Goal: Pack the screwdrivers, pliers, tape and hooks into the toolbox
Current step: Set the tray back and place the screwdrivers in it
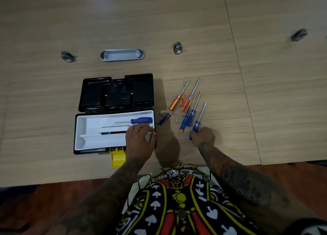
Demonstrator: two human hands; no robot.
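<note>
Lying open on the wooden worktop (194, 22), the black toolbox (92, 152) has its lid (116, 92) folded back flat and a yellow latch (117, 157) hanging over the near edge. Inside sits a white tray (99, 139); a blue-handled screwdriver (141, 120) lies along its far side, shaft pointing left, and a second thin shaft (115, 126) lies nearer, its handle hidden under the left hand (139, 139). A dark slot in the tray shows something blue, too dim to identify. The left hand rests over the tray's right end, fingers curled loosely; whether it grips anything cannot be told. The right hand (202, 136) is closed around the blue handle of a held screwdriver (200, 119), its shaft pointing away, the handle end covered by the fingers. Just beyond lies a loose pile: orange-handled screwdrivers (184, 100), more blue-handled screwdrivers (190, 117), overlapping so the count is uncertain, and a bent metal hook (176, 117) partly hidden beneath them. Another small blue tool (164, 118) lies just beside the toolbox's right wall. Farther back: an oval metal grommet (122, 55) set in the worktop and three small grey metal fittings (177, 47), blurred. Pliers and tape cannot be made out.
</note>
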